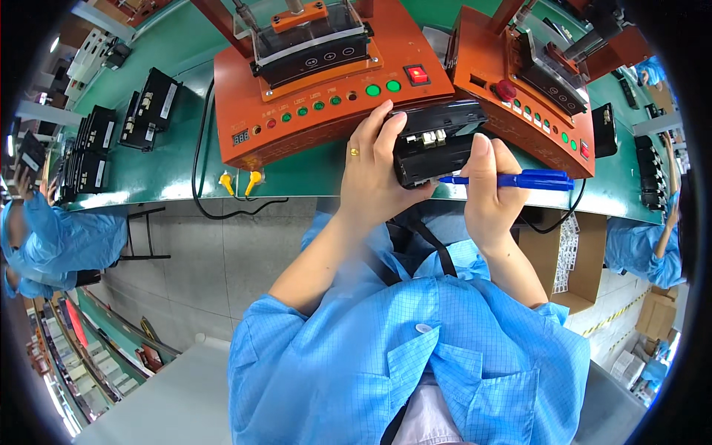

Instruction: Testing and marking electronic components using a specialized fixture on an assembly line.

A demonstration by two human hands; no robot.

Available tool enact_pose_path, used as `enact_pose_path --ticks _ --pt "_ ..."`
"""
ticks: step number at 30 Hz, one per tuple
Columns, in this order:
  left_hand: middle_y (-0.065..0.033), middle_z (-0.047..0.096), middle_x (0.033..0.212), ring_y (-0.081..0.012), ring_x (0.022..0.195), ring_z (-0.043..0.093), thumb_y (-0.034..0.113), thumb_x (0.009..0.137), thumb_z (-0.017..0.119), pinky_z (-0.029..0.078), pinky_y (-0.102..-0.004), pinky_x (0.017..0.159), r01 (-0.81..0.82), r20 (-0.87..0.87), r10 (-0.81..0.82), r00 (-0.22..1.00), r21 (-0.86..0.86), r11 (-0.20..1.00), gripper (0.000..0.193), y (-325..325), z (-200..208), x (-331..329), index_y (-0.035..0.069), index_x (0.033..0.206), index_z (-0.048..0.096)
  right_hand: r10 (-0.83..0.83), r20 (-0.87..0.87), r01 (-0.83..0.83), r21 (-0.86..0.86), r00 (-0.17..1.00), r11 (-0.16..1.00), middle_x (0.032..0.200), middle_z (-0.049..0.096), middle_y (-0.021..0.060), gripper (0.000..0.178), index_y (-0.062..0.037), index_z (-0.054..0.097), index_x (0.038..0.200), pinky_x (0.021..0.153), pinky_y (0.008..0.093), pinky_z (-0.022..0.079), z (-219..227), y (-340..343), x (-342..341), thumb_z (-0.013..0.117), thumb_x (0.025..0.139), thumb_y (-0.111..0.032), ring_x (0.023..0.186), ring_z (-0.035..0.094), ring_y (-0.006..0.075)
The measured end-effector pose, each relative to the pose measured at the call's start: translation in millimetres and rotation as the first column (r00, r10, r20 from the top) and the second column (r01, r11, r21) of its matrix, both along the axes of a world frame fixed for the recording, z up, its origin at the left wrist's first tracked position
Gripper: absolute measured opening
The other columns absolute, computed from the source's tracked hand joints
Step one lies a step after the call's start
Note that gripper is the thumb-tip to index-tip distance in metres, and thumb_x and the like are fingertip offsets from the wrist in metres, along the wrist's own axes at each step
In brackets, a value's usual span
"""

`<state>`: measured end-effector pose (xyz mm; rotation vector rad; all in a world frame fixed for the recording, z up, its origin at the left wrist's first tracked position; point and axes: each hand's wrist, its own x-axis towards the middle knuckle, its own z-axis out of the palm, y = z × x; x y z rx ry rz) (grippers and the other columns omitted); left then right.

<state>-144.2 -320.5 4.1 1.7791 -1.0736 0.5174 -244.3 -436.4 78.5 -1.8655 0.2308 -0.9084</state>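
Note:
My left hand [374, 167] grips a black electronic module [419, 157] with white connectors, held tilted at the bench's near edge. Between thumb and fingers of my right hand [491, 185] is a blue marker pen [538, 179]. Its tip points left and meets, or nearly meets, the lower edge of the module; contact is hard to tell. Just beyond my hands stands an orange test fixture [326, 96] with green buttons and a lit red switch. A black module with a touch panel [315, 61] sits clamped in it.
A second orange fixture [534, 111] stands to the right. Black modules [152, 107] lie on the green bench [185, 167] at left, with others at the far right. A black cable [196, 163] and yellow plugs [252, 182] hang over the front edge. Co-workers in blue sit on both sides.

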Motion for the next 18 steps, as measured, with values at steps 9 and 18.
enact_pose_path --ticks 9,18 --pt "-0.0195 0.040 0.143 -0.0391 0.125 0.048 0.023 0.056 0.089 0.041 -0.0499 0.102 -0.005 0.012 0.004 1.000 0.028 1.000 0.102 3 1 0 0.011 0.141 0.033 -0.025 -0.011 0.023 -0.105 1.000 0.994 0.063 0.049 -0.0010 0.037 -0.0018 0.054 0.069 0.053 0.0211 0.031 -5 -1 0 0.052 0.104 -0.016 0.058 0.040 0.0036" --pt "-0.0191 0.040 0.143 -0.0385 0.125 0.048 0.025 0.055 0.091 0.041 -0.0499 0.102 -0.020 0.022 0.020 1.000 0.006 1.000 0.104 0 -2 1 0.011 0.141 0.034 0.031 0.107 -0.050 0.186 0.994 0.981 0.062 0.049 0.0013 0.036 -0.0013 0.057 0.077 0.044 0.0203 0.026 9 -6 15 0.046 0.105 -0.021 0.049 0.041 0.0034"
